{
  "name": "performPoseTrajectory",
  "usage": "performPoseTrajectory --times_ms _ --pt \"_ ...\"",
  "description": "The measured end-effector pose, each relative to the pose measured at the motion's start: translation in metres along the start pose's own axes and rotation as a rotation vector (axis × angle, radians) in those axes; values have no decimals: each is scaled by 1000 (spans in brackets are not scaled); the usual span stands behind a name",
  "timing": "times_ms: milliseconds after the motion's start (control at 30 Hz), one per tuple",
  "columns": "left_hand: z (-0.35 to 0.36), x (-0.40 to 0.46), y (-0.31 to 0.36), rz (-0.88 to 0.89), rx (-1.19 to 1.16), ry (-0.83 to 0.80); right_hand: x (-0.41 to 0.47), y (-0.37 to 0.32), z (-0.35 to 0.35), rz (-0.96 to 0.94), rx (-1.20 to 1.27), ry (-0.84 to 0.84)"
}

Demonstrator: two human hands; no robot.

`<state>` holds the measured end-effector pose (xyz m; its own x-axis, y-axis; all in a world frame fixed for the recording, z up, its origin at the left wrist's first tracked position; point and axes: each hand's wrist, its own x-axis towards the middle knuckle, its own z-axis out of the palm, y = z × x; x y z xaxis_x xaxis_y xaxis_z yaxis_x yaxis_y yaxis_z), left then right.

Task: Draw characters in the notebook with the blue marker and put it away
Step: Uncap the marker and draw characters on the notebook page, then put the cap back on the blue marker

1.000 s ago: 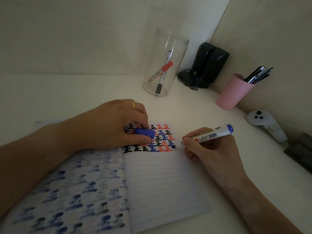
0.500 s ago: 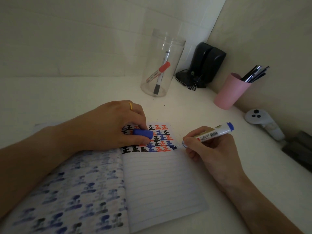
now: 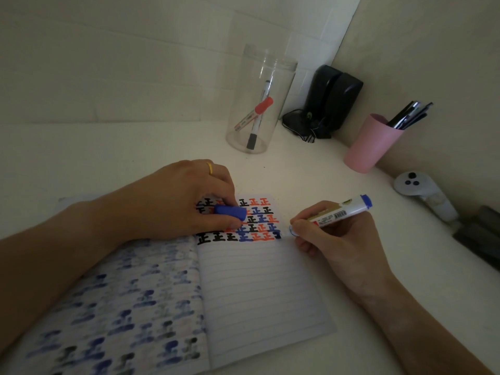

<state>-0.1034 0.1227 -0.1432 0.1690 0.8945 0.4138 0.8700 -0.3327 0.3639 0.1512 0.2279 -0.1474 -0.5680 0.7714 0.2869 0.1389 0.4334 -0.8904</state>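
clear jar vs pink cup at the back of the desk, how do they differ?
The clear jar is see-through and taller; the pink cup is opaque and shorter. The clear jar holds two capped markers, one red-capped and one black-capped; the pink cup holds dark pens that stick out above its rim. The clear jar stands left of the pink cup. Both are open-topped, upright holders on the desk.

light: dim | walls (image 3: 135, 63): pale, tiled, meet in corner | desk (image 3: 81, 158): white
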Motion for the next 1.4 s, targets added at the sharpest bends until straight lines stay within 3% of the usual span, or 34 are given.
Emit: performPoseTrajectory --times_ms 600,767,933,1100,1400 --pt "0 1 -2 11 19 -3 3 4 2 59 -101 76" --pt "-2 -1 -1 -6 41 11 15 -6 -3 247 290 205" --pt "-4 -1 5 -47 33 -20 58 -11 7 420 452 246" --pt "-3 0 7 -80 95 -15 64 -5 26 301 608 319" --pt "0 0 4 -278 63 208 56 4 24 178 639 191"
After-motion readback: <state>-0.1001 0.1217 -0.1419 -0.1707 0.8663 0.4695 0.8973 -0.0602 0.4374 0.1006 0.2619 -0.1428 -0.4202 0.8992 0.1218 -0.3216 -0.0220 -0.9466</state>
